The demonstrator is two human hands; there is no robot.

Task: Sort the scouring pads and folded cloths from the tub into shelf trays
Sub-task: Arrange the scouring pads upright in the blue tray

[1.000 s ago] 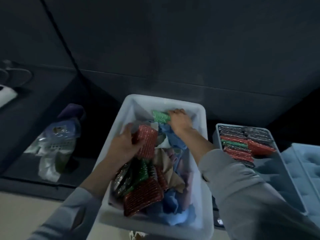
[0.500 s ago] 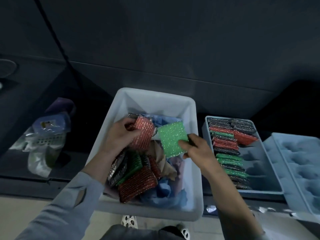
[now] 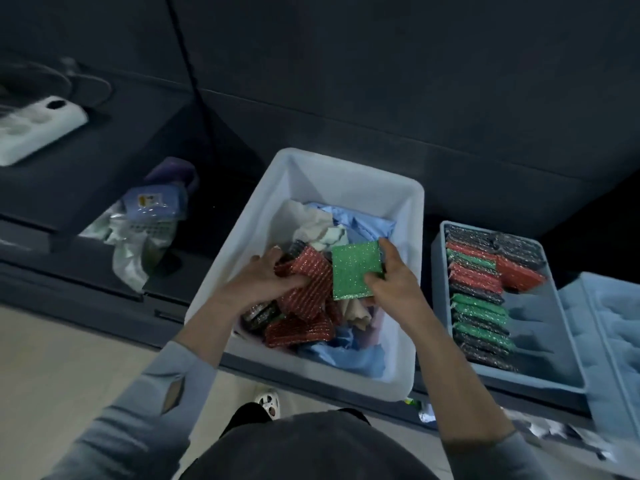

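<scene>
My right hand [image 3: 393, 282] pinches a green pad [image 3: 356, 270] by its right edge, over the middle of the tub [image 3: 349, 174]. My left hand [image 3: 263, 282] grips a red pad [image 3: 311, 275], gathering both, I think, for the tray [image 3: 540, 372] to the right.

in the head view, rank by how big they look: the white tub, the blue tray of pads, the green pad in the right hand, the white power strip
1. White plastic tub, largest.
2. Blue plastic shelf tray.
3. White power strip and sparkly green square scouring pad: they look alike, and the strip lies farther away and runs off frame, so unranked.
</scene>
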